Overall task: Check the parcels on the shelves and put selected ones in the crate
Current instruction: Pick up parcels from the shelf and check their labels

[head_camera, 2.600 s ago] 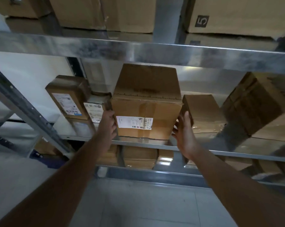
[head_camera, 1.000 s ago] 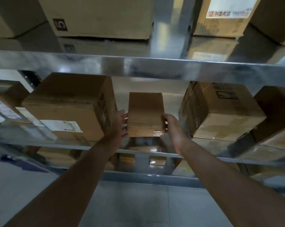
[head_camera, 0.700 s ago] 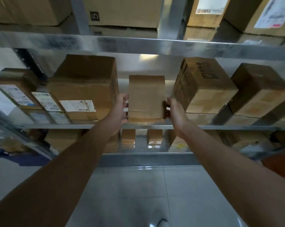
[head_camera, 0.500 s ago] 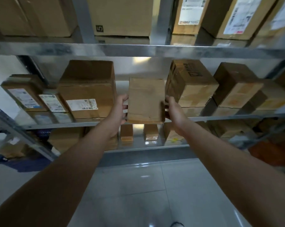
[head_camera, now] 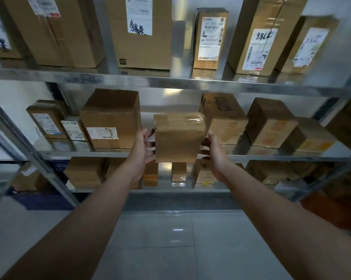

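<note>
Both forearms reach out over the grey tiled floor.

Left grip clasps the left side of the parcel, thumb up, fingers curled against the cardboard. Right grip clasps the lower right side. Most of its fingers are out of sight behind the parcel.

Parcel is plain brown with clear tape across the top. It sits between my two grips, tipped so the top faces me. Its lower edge hangs in front of the lip of the middle shelf. Cannot tell if its far side touches the shelf.

On that shelf, just left, is a big box with a white label. Just right is a taped box, partly covered by the parcel.

Lower shelf holds small boxes, partly hidden by my grips and the parcel.

Top shelf holds tall labelled boxes. Their tops are cut off and the print is mostly too blurred to read.

Low left is a blue shape behind the rack upright, hard to make out. Low right is an orange blur.
</note>
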`<control>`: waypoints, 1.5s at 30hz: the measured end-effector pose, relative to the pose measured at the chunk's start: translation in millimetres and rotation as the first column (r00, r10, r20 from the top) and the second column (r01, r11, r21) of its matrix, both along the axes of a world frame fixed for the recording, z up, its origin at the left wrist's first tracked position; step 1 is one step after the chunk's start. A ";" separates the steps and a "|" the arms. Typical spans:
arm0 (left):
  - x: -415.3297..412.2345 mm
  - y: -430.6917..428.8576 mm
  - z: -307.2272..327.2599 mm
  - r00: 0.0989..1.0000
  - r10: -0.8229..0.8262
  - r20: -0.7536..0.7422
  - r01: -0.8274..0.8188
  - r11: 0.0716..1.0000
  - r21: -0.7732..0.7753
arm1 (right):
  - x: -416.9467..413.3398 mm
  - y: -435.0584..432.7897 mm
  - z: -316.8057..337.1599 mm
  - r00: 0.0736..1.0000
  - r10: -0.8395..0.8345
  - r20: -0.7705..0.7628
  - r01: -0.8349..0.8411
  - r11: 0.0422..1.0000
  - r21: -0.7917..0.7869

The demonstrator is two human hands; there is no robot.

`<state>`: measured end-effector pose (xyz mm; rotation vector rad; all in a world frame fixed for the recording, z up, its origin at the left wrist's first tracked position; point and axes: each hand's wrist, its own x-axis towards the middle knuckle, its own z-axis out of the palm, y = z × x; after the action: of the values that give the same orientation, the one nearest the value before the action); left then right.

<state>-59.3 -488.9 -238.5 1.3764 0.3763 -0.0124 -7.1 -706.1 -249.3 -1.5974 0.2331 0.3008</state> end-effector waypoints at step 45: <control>42.0 -17.0 9.1 0.996 0.086 -0.021 -0.085 0.995 0.058 | 56.7 -24.9 1.4 0.992 0.073 0.101 -0.071 0.997 -0.031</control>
<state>-17.3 -505.9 -229.3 1.4167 0.4583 0.0529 49.5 -731.0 -247.9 -1.6459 0.1016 0.2719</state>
